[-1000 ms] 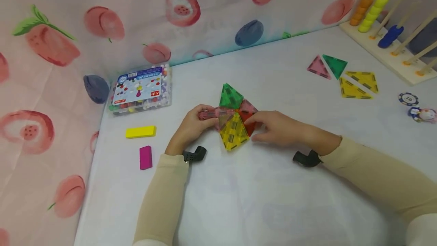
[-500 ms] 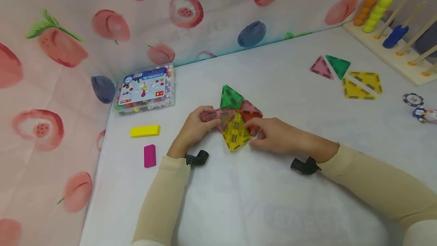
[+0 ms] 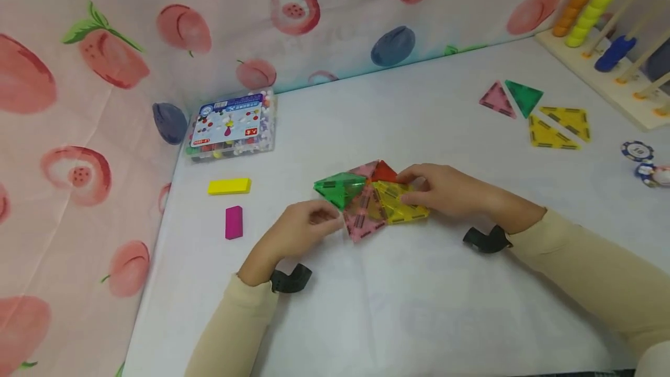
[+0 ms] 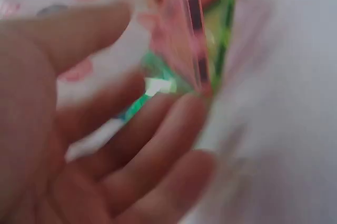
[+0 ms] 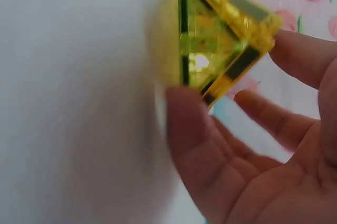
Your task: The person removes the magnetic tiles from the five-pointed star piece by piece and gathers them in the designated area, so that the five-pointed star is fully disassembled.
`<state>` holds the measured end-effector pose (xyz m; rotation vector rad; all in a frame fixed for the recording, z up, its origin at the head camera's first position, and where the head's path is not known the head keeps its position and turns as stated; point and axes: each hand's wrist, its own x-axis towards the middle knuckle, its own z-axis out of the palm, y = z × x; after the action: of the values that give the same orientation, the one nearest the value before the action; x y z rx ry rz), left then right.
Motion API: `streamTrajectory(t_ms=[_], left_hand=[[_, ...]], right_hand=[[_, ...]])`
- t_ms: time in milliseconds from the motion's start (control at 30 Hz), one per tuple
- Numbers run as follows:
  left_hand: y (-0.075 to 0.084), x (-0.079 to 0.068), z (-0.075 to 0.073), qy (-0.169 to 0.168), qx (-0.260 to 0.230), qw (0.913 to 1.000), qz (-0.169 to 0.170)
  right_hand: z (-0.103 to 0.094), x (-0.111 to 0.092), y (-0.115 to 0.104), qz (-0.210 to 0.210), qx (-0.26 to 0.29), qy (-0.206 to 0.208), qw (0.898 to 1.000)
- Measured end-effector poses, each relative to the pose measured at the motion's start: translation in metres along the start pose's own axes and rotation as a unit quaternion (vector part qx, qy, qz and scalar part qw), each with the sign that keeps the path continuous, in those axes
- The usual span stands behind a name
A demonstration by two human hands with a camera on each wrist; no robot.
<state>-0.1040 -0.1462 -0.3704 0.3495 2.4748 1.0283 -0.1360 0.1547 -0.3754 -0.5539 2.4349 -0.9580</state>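
Translucent magnetic tiles, joined into raised, star-like points, sit mid-table in the head view: a green point [image 3: 340,188], a pink point [image 3: 361,217], a yellow point [image 3: 400,202] and a red piece [image 3: 384,171]. My right hand [image 3: 445,191] pinches the yellow point's outer end; in the right wrist view the thumb [image 5: 192,129] lies at its lower edge and a fingertip at its far corner. My left hand [image 3: 298,228] has its fingers loosely bent, thumb apart, just left of the pink point. The left wrist view shows fingertips right by the pink tile [image 4: 184,29], blurred.
Loose triangle tiles in pink [image 3: 498,99], green [image 3: 524,98] and yellow [image 3: 552,132] lie right. Behind them stands a bead rack [image 3: 607,74], near a poker chip [image 3: 637,150] and figurine [image 3: 651,174]. Left are a boxed set [image 3: 230,124], yellow block [image 3: 229,186] and magenta block [image 3: 234,223].
The joined tiles have turned counterclockwise: the green point swung left, the yellow point right. My left hand has let go of the pink point and drawn back; my right hand moved onto the yellow.
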Motion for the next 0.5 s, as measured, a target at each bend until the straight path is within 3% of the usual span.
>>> streamTrajectory(t_ms=[100, 167, 300, 400, 500], left_hand=[[-0.01, 0.01, -0.005, 0.058, -0.086, 0.993, -0.057], [-0.013, 0.021, -0.007, 0.073, -0.144, 0.9843, -0.072], [-0.017, 0.041, -0.007, 0.038, -0.201, 0.9773, -0.055], [-0.02, 0.054, -0.005, 0.014, -0.196, 0.9796, -0.041], [-0.025, 0.06, -0.003, 0.014, -0.179, 0.9832, -0.033]], right_hand=[[-0.005, 0.003, 0.006, 0.002, 0.022, -0.008, 1.0], [-0.006, 0.004, 0.009, 0.0, 0.042, -0.013, 0.999], [-0.007, 0.006, 0.013, -0.002, 0.084, -0.022, 0.996], [-0.008, 0.008, 0.015, 0.002, 0.102, -0.016, 0.995], [-0.01, 0.009, 0.016, 0.005, 0.102, 0.003, 0.995]])
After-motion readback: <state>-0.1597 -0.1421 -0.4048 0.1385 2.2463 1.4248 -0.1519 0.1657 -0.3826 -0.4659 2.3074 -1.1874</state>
